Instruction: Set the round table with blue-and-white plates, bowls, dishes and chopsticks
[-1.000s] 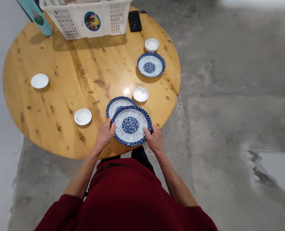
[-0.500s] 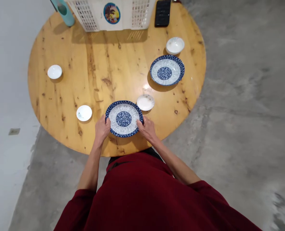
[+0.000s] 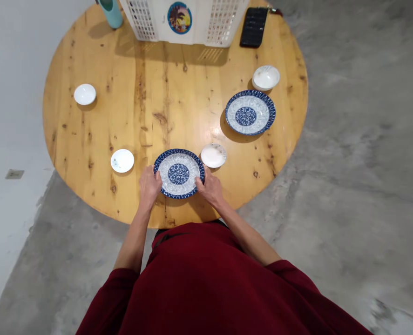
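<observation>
A blue-and-white patterned plate (image 3: 179,173) lies on the round wooden table (image 3: 150,93) near its front edge. My left hand (image 3: 149,184) grips the plate's left rim and my right hand (image 3: 209,188) grips its right rim, fingers curled on the edge. Whether a second plate lies under it cannot be seen. A small white saucer (image 3: 213,155) sits just right of the plate, another small saucer (image 3: 122,160) to its left.
A second patterned plate (image 3: 250,112) sits at the right with a small white bowl (image 3: 266,77) behind it. A white saucer (image 3: 84,94) lies far left. At the back stand a white perforated basket (image 3: 185,21), a black remote (image 3: 254,27) and a teal bottle (image 3: 111,13). Concrete floor surrounds the table.
The plate I held over another plate has come down onto it; only one plate shows now. The view has shifted, with the table sliding right and down in the picture.
</observation>
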Tool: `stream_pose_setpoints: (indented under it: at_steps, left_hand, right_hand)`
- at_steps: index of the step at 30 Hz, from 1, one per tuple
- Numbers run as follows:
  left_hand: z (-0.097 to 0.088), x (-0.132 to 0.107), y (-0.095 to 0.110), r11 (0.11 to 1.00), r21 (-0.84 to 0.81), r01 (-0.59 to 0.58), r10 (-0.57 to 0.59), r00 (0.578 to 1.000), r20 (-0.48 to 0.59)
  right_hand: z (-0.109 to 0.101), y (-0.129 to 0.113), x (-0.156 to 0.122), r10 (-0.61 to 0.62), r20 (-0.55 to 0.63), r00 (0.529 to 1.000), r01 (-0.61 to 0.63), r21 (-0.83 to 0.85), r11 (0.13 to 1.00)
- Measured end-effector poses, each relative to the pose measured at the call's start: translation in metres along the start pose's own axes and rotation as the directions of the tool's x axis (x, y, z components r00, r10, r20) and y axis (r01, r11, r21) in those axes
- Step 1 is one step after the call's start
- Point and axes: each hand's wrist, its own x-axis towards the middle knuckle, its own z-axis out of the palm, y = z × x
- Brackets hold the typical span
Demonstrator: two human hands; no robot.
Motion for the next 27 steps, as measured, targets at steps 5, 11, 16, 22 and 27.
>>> stream_pose_setpoints:
  at_steps: [5,11,16,22,27]
  left_hand:
    - [0.001,0.002,-0.001,0.998,0.051,0.023,-0.024,1.000,0.008]
    - [0.005,0.006,-0.006,0.997,0.079,-0.025,0.027,0.999,-0.029]
    - [0.005,0.013,-0.009,0.995,0.096,-0.035,0.041,0.997,-0.064]
    - [0.003,0.021,-0.011,0.976,0.184,-0.114,0.138,0.983,-0.124]
    - [-0.001,0.029,-0.014,0.986,0.153,-0.064,0.082,0.990,-0.113]
  right_hand:
    - [-0.001,-0.002,0.004,-0.007,0.080,0.997,0.011,-0.049,0.999]
    - [0.000,-0.011,0.007,0.035,0.115,0.993,-0.023,-0.105,0.994]
    - [-0.007,-0.024,0.010,0.074,0.162,0.984,-0.046,-0.167,0.985]
    - [-0.018,-0.034,0.013,0.083,0.195,0.977,-0.043,-0.199,0.979]
    - [-0.021,-0.032,0.013,0.090,0.210,0.974,-0.069,-0.107,0.992]
